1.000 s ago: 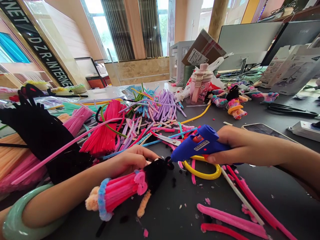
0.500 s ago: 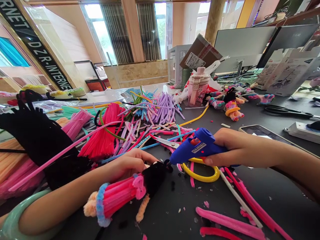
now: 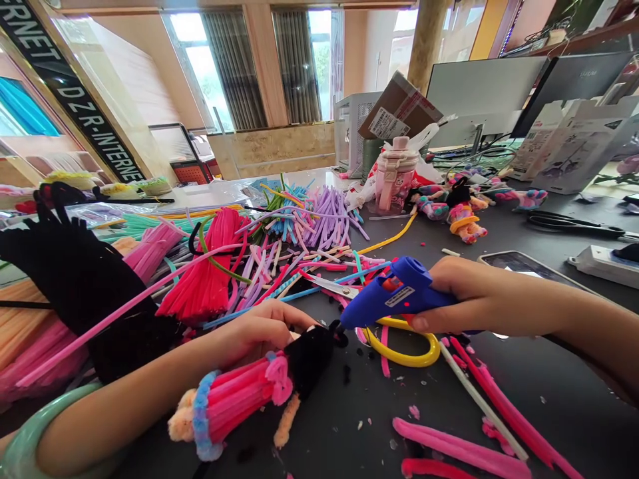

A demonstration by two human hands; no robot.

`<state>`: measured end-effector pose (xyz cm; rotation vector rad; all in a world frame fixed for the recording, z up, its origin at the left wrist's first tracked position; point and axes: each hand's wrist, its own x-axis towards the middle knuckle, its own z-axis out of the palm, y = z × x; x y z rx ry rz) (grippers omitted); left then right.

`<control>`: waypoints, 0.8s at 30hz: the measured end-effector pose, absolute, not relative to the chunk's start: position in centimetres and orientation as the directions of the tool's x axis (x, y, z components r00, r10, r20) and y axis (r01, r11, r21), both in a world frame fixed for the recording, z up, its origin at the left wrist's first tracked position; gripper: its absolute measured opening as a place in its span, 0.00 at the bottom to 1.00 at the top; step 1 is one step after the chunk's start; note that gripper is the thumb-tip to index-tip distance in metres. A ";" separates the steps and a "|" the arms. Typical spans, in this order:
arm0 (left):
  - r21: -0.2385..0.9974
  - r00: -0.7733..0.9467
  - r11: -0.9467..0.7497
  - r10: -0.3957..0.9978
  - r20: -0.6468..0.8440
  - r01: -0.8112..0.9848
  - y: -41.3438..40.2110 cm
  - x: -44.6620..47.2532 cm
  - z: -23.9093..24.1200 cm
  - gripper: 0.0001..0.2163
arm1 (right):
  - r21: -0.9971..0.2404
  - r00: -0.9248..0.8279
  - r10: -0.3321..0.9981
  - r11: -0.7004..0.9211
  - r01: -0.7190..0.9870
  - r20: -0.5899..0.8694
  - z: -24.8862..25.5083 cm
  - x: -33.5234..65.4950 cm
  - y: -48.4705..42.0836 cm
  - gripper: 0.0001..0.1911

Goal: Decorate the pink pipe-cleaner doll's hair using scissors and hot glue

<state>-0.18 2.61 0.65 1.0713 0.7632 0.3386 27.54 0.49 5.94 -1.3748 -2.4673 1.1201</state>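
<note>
My left hand [image 3: 269, 327] is closed around a pipe-cleaner doll [image 3: 244, 401], its fingers partly hidden behind the doll's black hair. The doll lies on its side, with a pink and red skirt, a blue fuzzy hem and peach feet pointing left. In my right hand [image 3: 464, 293] is a blue hot glue gun [image 3: 394, 296], gripped by its handle. Its nozzle points left and meets, or nearly meets, a small black loop at the top of the doll's head. Yellow-handled scissors [image 3: 407, 362] lie under the glue gun, their blades partly covered.
Bundles of black [image 3: 100, 286], red [image 3: 210, 273] and purple pipe cleaners [image 3: 329, 219] spread across the left and middle. Loose pink strips [image 3: 459, 444] lie at front right. Behind stand a pink bottle [image 3: 396, 176] and finished dolls [image 3: 464, 209]; a phone [image 3: 524, 263] lies at right.
Very little differs. The doll and my left hand have shifted slightly, and the black loop at the doll's head stands out more clearly by the nozzle. Both hands keep their holds.
</note>
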 end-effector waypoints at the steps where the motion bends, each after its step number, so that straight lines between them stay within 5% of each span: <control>1: 0.881 0.713 0.465 0.587 -0.383 0.090 2.7 -0.2 0.5 0.21 | -0.653 -0.589 0.768 0.314 0.689 -0.252 6.0 27.6 0.5 0.22; 24: 0.879 0.707 0.461 0.582 -0.402 0.121 2.7 -0.6 0.4 0.22 | -0.661 -0.631 0.746 0.367 0.655 -0.211 5.9 27.6 0.4 0.21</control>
